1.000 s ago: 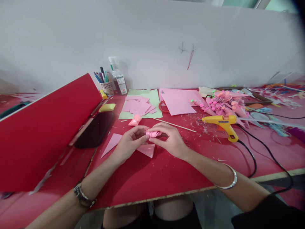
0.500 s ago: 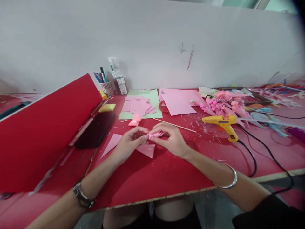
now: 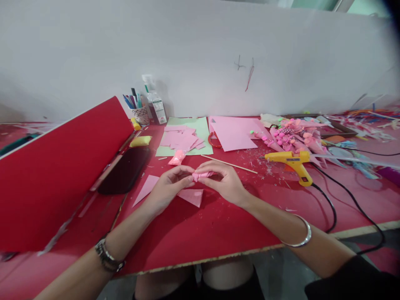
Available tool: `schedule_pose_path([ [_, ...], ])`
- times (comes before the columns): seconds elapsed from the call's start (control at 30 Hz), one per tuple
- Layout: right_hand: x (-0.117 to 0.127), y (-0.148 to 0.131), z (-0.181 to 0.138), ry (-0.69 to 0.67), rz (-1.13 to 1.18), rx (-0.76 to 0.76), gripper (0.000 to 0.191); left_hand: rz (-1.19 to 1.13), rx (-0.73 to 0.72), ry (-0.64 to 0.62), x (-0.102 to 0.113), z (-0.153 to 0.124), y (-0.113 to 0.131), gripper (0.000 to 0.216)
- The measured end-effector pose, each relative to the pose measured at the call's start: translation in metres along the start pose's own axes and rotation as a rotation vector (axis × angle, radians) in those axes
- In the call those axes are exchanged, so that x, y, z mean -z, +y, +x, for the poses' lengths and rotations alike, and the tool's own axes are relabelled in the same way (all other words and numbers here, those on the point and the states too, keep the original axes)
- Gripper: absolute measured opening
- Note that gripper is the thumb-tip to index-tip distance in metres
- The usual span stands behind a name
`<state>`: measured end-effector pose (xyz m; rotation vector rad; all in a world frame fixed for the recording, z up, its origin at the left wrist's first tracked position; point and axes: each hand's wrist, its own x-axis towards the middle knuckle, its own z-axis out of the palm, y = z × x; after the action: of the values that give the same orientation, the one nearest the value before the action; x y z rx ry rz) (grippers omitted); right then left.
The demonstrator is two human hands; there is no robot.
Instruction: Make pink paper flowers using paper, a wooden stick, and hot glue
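Observation:
A small piece of folded pink paper (image 3: pixel 202 176) is pinched between my two hands, held just above the red tabletop. My left hand (image 3: pixel 170 185) grips its left end between thumb and fingertips. The right end is in my right hand (image 3: pixel 223 181), fingers curled over the top and thumb below. Beneath the hands lie a flat pink paper triangle (image 3: pixel 146 188) on the left and a pink paper piece (image 3: pixel 193 196) nearer the middle. A bright pink packet (image 3: pixel 177 158) rests just behind my left hand.
Pink paper strips (image 3: pixel 181 138) lie on a green sheet (image 3: pixel 202 125), beside larger pink sheets (image 3: pixel 234 133). A yellow glue gun (image 3: pixel 290 160) with a black cable sits right, before pink paper cones (image 3: pixel 290 135). A thin stick (image 3: pixel 231 163), phone (image 3: pixel 125 171) and leaning red board (image 3: pixel 68 166) surround the hands.
The fingers have shifted slightly on the folded pink paper, and a little more of its pleated edge shows between the hands. Everything else on the table is unmoved.

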<state>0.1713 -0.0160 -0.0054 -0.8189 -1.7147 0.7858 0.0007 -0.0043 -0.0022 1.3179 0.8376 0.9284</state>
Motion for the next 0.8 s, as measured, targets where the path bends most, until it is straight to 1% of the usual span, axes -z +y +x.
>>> schedule_pose_path([
  [0.13,-0.0011,-0.0014,-0.0009,-0.023,0.021,-0.044,0.016,0.100,-0.041,0.018,-0.0021,-0.0003,0.0015,0.016],
  [0.27,-0.0015,-0.0009,-0.0016,-0.035,0.051,-0.048,0.017,0.153,-0.075,0.051,-0.0034,-0.0002,0.0023,0.016],
  [0.43,-0.0033,-0.0009,-0.0021,-0.010,0.065,-0.036,0.017,0.207,-0.102,0.035,-0.0037,-0.0009,0.0029,0.014],
  [0.53,-0.0049,-0.0014,-0.0017,0.011,0.080,-0.050,0.014,0.266,-0.169,0.060,-0.0029,-0.0012,0.0021,0.013],
  [0.63,-0.0059,-0.0012,-0.0013,0.001,0.123,-0.076,0.014,0.307,-0.238,0.073,-0.0019,-0.0014,0.0010,0.012],
  [0.8,-0.0067,-0.0010,-0.0018,-0.020,0.181,-0.104,0.015,0.367,-0.276,0.082,-0.0023,-0.0022,0.0023,0.010],
])
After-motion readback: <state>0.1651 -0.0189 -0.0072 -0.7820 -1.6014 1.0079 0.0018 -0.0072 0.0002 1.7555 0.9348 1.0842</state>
